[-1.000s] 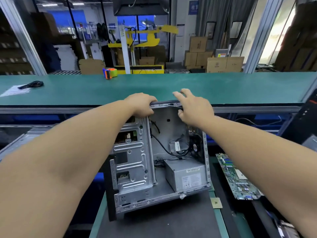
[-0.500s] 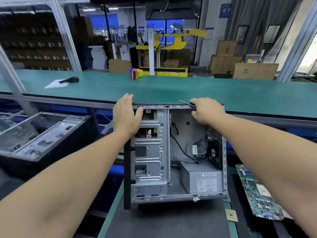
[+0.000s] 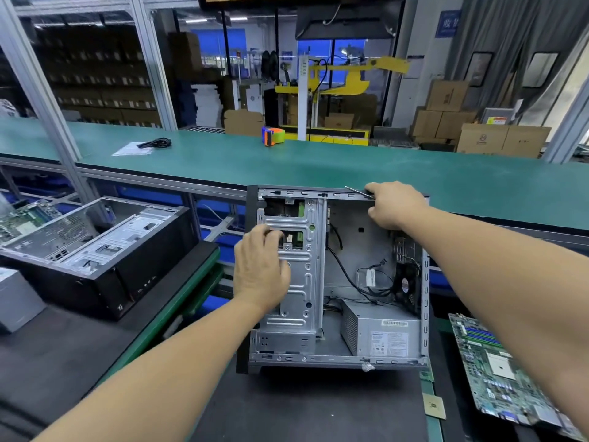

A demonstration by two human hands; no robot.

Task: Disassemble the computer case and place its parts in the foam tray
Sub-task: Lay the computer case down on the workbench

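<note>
An open computer case [image 3: 338, 358] stands upright on a dark foam mat [image 3: 312, 406], its inside facing me. A silver drive cage [image 3: 299, 282] fills its left half. A grey power supply [image 3: 382, 336], black cables and a rear fan [image 3: 404, 282] sit in its right half. My left hand [image 3: 259, 272] rests on the drive cage with fingers curled at a bay opening. My right hand [image 3: 393, 204] grips the case's top edge near the right corner.
A green motherboard [image 3: 497, 371] lies to the right of the case. A second opened case [image 3: 92, 250] lies flat at the left. Behind runs a long green bench [image 3: 318, 161] with a tape dispenser [image 3: 273, 135] and a black cable [image 3: 156, 143].
My left hand came off the case's top edge and dropped down onto the drive cage. My right hand kept hold of the top edge. The view swung left, showing the second case.
</note>
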